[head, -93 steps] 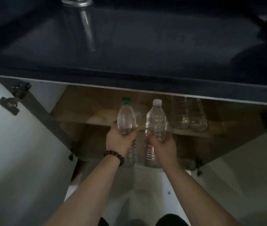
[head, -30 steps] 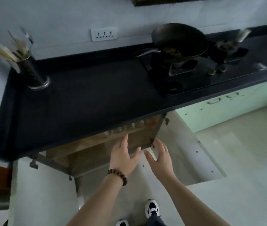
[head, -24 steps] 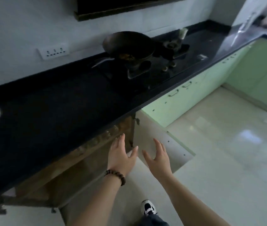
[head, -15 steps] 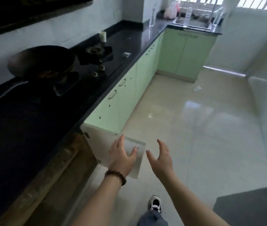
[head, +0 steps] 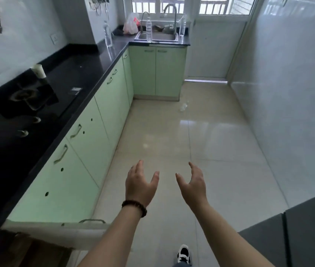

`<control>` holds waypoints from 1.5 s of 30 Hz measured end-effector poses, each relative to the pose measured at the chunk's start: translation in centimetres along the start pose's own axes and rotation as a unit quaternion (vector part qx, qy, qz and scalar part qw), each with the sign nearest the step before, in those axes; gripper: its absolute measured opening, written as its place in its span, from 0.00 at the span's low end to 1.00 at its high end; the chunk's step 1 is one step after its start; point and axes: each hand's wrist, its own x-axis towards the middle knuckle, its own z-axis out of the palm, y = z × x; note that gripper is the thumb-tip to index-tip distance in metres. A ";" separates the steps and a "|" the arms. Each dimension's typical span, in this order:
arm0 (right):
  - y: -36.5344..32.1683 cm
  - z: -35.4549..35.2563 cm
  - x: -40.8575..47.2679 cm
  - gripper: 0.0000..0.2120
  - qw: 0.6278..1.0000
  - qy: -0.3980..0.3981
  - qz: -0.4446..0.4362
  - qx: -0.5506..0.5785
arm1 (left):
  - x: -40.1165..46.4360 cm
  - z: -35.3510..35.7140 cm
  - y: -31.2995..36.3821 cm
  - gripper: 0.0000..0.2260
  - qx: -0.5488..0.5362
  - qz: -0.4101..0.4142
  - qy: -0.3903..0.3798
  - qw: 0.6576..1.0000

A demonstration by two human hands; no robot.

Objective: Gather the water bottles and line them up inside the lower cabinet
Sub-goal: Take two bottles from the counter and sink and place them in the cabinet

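Observation:
Both hands are held out in front of me over the floor, empty, fingers spread: my left hand wears a bead bracelet, my right hand is beside it. Far ahead stand three clear water bottles: one on the black counter at the corner, one at the sink's left, one at the sink's right. Another clear bottle lies on the floor near the far cabinets. The open lower cabinet door shows at the bottom left; its inside is hidden.
A black counter with a gas stove runs along the left over green cabinets. A sink and a plastic bag sit at the far end. A grey appliance stands at the right. A tiled floor stretches ahead.
I let go of the two bottles in the cabinet, stood up and turned right. The view swung from the cabinet to the kitchen's far end. Both hands are empty now.

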 end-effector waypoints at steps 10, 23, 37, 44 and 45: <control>-0.6 -7.1 19.6 0.30 0.999 0.013 -0.027 -0.023 | 15.8 8.0 9.8 0.30 -0.028 -0.007 0.027 0.999; -1.8 -4.6 42.2 0.28 0.999 0.009 -0.030 -0.014 | 37.0 14.1 12.6 0.31 -0.033 -0.034 0.047 0.998; -14.1 2.8 74.3 0.28 0.997 0.004 -0.070 -0.012 | 70.7 13.1 15.9 0.31 -0.041 -0.038 0.082 0.995; -17.3 7.2 88.3 0.27 0.997 -0.022 -0.078 -0.006 | 84.6 14.6 15.3 0.31 -0.033 -0.059 0.096 0.993; -17.9 7.9 90.7 0.27 0.996 -0.025 -0.082 -0.006 | 86.9 14.9 15.1 0.31 -0.029 -0.063 0.100 0.993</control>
